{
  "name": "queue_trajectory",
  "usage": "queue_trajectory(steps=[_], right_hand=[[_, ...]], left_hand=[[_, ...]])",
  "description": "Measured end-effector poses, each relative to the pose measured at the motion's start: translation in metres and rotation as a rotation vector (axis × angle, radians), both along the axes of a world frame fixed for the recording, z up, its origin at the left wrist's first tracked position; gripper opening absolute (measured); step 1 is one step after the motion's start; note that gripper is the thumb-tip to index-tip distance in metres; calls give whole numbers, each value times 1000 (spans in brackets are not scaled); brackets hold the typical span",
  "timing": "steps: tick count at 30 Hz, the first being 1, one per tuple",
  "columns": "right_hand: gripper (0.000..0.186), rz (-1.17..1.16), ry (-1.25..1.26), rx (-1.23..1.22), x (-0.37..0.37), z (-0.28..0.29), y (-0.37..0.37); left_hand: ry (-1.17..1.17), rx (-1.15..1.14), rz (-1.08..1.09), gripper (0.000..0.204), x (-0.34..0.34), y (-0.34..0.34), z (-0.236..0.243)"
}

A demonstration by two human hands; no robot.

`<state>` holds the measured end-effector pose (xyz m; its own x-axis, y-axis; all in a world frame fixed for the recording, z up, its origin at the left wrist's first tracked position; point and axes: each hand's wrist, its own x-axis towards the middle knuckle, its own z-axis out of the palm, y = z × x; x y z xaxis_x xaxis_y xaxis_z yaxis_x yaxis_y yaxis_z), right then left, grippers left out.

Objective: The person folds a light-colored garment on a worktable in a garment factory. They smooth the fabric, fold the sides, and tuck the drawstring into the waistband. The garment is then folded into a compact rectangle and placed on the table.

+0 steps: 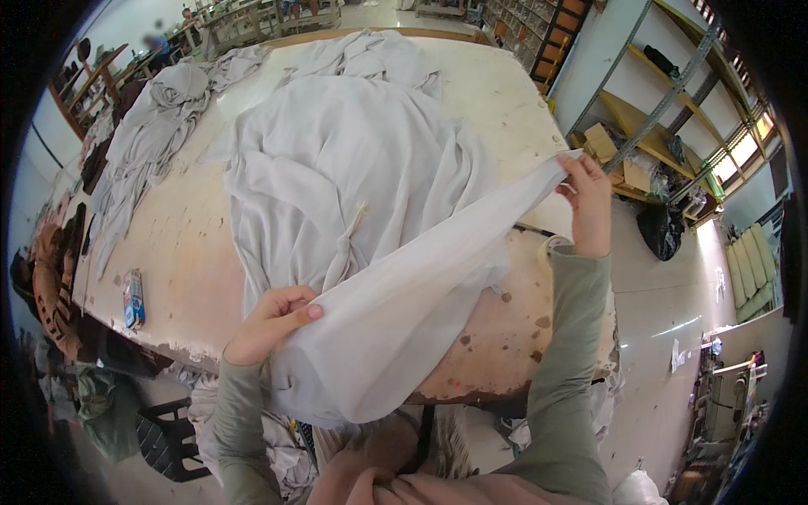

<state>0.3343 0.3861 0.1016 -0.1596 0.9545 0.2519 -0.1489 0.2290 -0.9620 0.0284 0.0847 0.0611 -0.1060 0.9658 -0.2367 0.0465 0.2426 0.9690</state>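
Observation:
A pale grey sheer cloth [404, 303] is stretched diagonally between my two hands over the near part of the table. My left hand [278, 320] grips its edge at the lower left, thumb on top. My right hand [585, 189] pinches the other end at the upper right, raised above the table's right side. A large rumpled heap of the same grey fabric [353, 160] lies in the middle, with a small knotted bunch near its centre.
The worn table [168, 261] also bears more grey cloth [156, 126] at left and a small blue box [132, 299]. Metal shelving [652, 118], a black bag [659, 227] and cushions [749, 273] stand rightward. A black crate [160, 433] sits below left. People [158, 50] are in the distance.

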Motion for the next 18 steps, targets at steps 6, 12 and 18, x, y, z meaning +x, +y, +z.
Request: queue_trajectory(steps=[6,12,18], right_hand=[[12,-159,-79,-44,27,-12,26],[18,-240,-336,25,42,-57,72],[50,-651,-1276,464,-6,-105,53]], left_hand=[[-86,-2,177,14,2,-49,-10],[-59,-83,117,18,14,-72,-21],[-4,-96,460,19,27,-100,-37]])
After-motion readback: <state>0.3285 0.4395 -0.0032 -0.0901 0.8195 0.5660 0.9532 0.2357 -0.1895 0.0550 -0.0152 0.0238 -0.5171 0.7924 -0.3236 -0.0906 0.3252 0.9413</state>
